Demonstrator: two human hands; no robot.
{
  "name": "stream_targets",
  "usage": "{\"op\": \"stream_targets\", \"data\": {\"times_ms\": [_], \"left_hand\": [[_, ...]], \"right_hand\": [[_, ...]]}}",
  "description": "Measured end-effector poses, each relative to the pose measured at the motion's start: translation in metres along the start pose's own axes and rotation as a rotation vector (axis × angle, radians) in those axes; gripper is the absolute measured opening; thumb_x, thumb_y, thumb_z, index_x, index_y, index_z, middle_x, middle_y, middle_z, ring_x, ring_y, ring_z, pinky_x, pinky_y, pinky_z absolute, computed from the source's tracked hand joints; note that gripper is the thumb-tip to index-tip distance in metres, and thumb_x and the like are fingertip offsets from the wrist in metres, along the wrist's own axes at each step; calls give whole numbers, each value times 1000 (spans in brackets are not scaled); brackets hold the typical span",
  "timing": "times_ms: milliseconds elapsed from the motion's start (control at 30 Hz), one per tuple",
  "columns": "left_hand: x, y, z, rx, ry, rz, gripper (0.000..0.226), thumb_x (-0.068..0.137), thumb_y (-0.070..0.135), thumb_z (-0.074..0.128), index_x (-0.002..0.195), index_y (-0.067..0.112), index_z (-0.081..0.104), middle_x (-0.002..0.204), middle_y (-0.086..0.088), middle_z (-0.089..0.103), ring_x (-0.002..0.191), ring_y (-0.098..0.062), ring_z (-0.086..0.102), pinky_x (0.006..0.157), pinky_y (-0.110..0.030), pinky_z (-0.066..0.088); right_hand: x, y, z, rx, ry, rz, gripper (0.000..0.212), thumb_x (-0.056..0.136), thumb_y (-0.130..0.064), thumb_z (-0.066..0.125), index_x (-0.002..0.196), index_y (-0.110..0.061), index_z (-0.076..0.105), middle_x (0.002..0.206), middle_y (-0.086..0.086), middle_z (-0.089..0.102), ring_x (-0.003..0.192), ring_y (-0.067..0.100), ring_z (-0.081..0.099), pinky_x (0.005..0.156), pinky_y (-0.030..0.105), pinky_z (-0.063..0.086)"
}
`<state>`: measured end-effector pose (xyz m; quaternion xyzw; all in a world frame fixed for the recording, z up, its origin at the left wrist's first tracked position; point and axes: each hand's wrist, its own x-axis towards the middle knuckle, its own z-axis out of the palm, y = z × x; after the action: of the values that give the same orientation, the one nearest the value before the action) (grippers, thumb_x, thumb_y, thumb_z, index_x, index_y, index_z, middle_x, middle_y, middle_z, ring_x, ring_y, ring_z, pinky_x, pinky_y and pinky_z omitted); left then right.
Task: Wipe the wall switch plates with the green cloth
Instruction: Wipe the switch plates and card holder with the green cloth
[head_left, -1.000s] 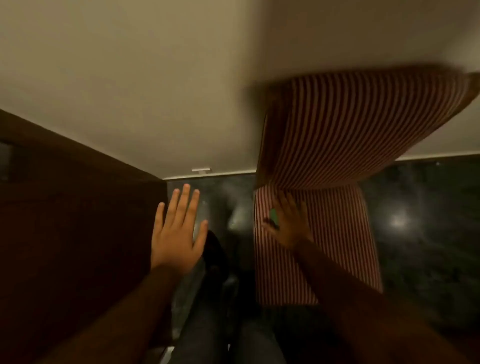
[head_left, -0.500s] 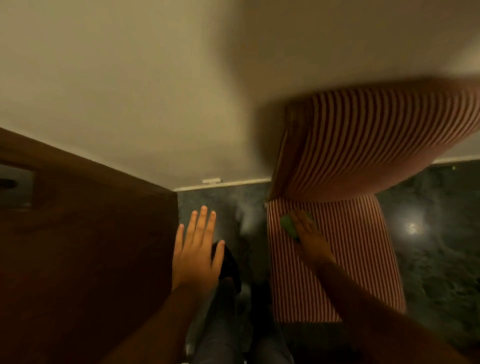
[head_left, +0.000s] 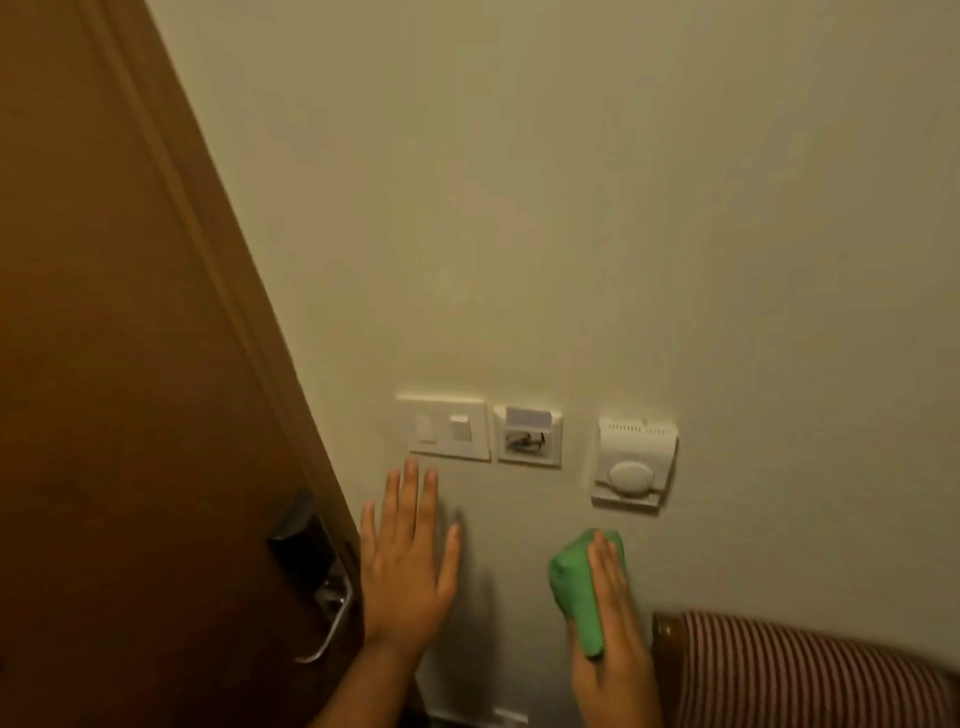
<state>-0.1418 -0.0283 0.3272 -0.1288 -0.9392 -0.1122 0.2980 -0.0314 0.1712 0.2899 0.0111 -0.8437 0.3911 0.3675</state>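
On the cream wall hang a white two-button switch plate (head_left: 445, 427), a key-card holder plate (head_left: 529, 435) beside it, and a white thermostat (head_left: 635, 459) further right. My right hand (head_left: 613, 639) holds a bunched green cloth (head_left: 577, 587) against the wall, below and left of the thermostat, apart from it. My left hand (head_left: 408, 558) is spread flat on the wall just under the switch plate, fingertips almost touching its lower edge.
A brown wooden door (head_left: 114, 364) fills the left side, with a dark lock body and metal lever handle (head_left: 327, 597) close to my left wrist. A red-and-white striped chair back (head_left: 800, 670) with a wooden edge stands at the lower right.
The view swung up from the floor and striped chair to the wall. Both hands rose to the wall, the right one bringing the green cloth up from the chair.
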Motion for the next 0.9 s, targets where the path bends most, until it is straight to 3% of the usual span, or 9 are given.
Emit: {"op": "stream_targets", "data": {"times_ms": [67, 167, 233, 433, 600, 767, 900], "left_hand": [[39, 6, -24, -47, 74, 22, 77, 112, 47, 39, 181, 16, 22, 190, -8, 12, 176, -22, 5, 141, -38, -8], [90, 8, -46, -89, 167, 91, 80, 114, 45, 41, 183, 19, 11, 191, -5, 2, 177, -22, 0, 142, -40, -9], [120, 7, -55, -108, 215, 145, 80, 114, 44, 42, 183, 21, 8, 191, -3, -1, 177, -21, -2, 142, -41, -9], [179, 9, -54, -175, 302, 267, 77, 115, 46, 39, 183, 21, 12, 191, 0, -5, 177, -18, -7, 142, -45, -4], [204, 13, -37, -225, 378, 263, 84, 115, 45, 39, 182, 29, -8, 190, 1, -14, 176, -17, -12, 142, -44, -9], [222, 10, -16, -244, 432, 224, 83, 115, 43, 39, 181, 30, -9, 189, 1, -15, 176, -19, -14, 141, -45, -13], [237, 13, -8, -235, 494, 242, 85, 114, 42, 41, 181, 32, -12, 188, 4, -20, 175, -19, -19, 141, -46, -15]], "right_hand": [[25, -19, -5, 33, -28, -41, 65, 112, -32, 42, 169, -41, 12, 176, -18, 17, 162, 16, 22, 130, 35, 21], [64, -43, -5, -50, -25, -111, 104, 95, 6, 61, 169, -42, 7, 177, -14, 15, 165, 14, 16, 130, 39, 20], [82, -54, 0, -41, -6, -118, 117, 87, 19, 68, 170, -39, 8, 177, -11, 16, 165, 16, 14, 130, 40, 20], [111, -61, 29, -107, 24, -63, 112, 88, 20, 69, 170, -32, 14, 178, -8, 17, 166, 17, 13, 132, 26, 11], [119, -52, 55, -107, 122, -28, 109, 87, 22, 68, 168, -35, 23, 177, -9, 21, 165, 17, 18, 130, 38, 24], [108, -39, 72, -147, 267, -78, 117, 79, 24, 76, 165, -39, 27, 175, -7, 28, 163, 21, 26, 130, 30, 26], [100, -23, 85, -217, 290, -91, 100, 91, 14, 65, 167, -36, 23, 176, -10, 24, 164, 21, 23, 132, 34, 25]]}}
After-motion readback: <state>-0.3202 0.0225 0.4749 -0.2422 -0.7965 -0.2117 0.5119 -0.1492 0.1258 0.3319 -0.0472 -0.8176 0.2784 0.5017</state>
